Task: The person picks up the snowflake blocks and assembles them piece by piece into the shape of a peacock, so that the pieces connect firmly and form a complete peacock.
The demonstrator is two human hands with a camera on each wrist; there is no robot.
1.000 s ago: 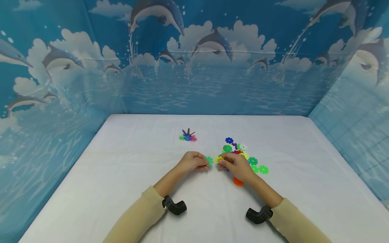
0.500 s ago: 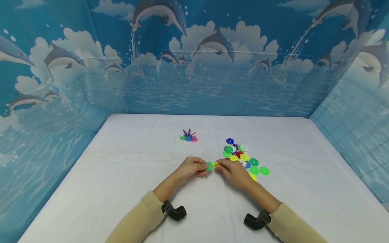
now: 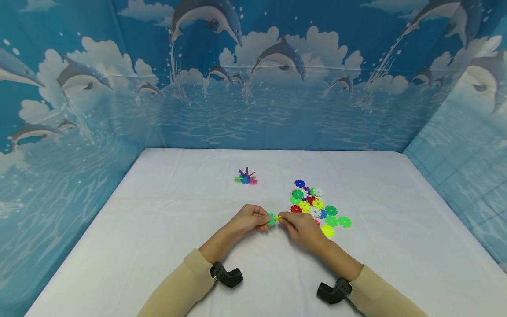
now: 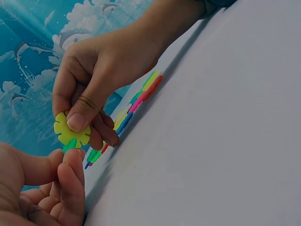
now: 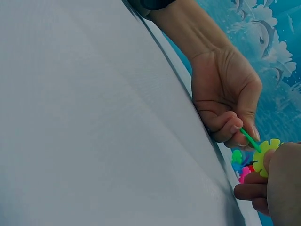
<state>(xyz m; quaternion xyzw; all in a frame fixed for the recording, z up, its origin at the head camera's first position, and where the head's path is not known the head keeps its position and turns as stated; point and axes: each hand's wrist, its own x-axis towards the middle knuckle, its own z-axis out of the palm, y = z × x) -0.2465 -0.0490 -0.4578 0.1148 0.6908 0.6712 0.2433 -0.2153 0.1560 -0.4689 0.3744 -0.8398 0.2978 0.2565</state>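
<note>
In the head view my left hand pinches a green notched flower disc between thumb and fingers. Facing it, my right hand pinches a yellow notched flower disc by its edge. The two discs meet at their rims, the yellow one standing crosswise to the green one. From the right wrist view the green disc appears edge-on, its end at the yellow disc's rim. How deep the notches sit in each other cannot be told. Both hands are above the white table.
Right of my hands lies a loose pile of flower discs in several colours. Farther back stands a small spiky cluster of joined discs. A white cloth covers the table; a dolphin-print curtain hangs behind it.
My right hand has moved left and slightly nearer, bringing the yellow disc against the green one and turning it edge-on. My left hand has lowered a little. More of the pile shows.
</note>
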